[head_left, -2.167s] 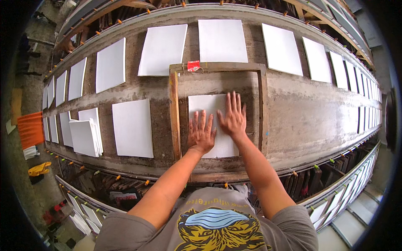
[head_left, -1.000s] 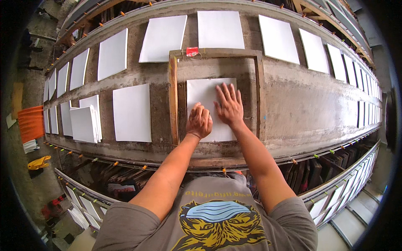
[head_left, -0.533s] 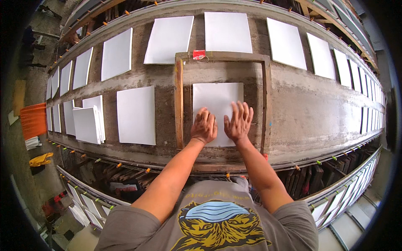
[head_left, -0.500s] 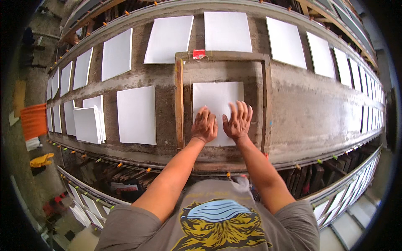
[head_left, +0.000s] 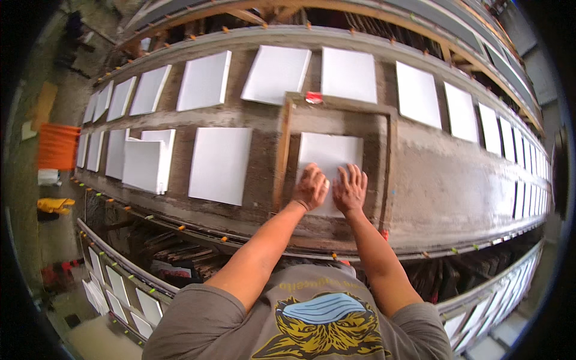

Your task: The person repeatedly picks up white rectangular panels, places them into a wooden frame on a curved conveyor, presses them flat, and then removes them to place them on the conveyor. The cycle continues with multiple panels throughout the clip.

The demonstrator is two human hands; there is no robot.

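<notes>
In front of me, a white rectangular panel [head_left: 330, 150] lies flat inside a wooden frame [head_left: 391, 171] on the long table. My left hand [head_left: 311, 187] rests over the panel's left part with its fingers curled in; what they hold, if anything, is hidden. On the right part, my right hand [head_left: 350, 189] lies palm down with its fingers stretched out and slightly apart. The panel's lower part shows between and below my wrists. A red patch [head_left: 314, 97] sits on the frame's far bar.
White panels [head_left: 278, 75] stretch in a row along the table's far side. Left of the frame lies another panel [head_left: 221, 165], beside a small overlapping stack [head_left: 144, 165]. Small orange clips [head_left: 182, 228] line the table [head_left: 444, 186] edge. Lower racks [head_left: 144, 273] hold more white panels.
My view has shifted, so the table appears tilted and lower. The right hand's fingers have come down flatter and closer to the left hand. The left hand stays curled.
</notes>
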